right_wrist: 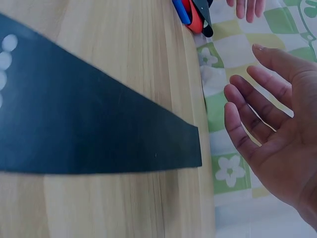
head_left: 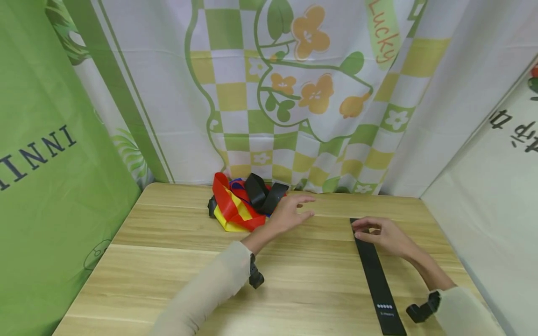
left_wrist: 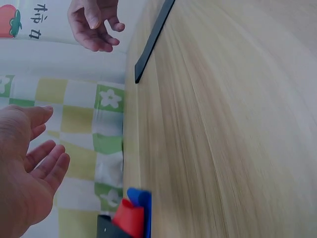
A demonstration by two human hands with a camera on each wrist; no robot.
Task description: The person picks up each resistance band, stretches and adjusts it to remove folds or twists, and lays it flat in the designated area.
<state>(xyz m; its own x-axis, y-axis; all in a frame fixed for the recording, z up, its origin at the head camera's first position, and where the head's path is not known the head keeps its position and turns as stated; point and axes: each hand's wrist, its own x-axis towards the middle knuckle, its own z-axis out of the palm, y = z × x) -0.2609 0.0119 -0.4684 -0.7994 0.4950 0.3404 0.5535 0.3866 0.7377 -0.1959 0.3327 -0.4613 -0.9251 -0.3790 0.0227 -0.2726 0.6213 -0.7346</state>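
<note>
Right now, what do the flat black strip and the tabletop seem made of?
Black strip: probably rubber or similar, smooth and matte, judging by its thin, evenly dull surface. Tabletop: wood or wood-look laminate, satin, with grain and soft sheen.

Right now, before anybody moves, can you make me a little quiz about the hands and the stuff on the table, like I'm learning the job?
1. Which is nearer the pile of bands: the left hand or the right hand?
2. True or false: the black strip lies on the table, apart from the pile of bands.
3. Which colour can't you see in the pile of bands?
A) red
B) yellow
C) green

Key:
1. The left hand.
2. True.
3. C, green.
</note>
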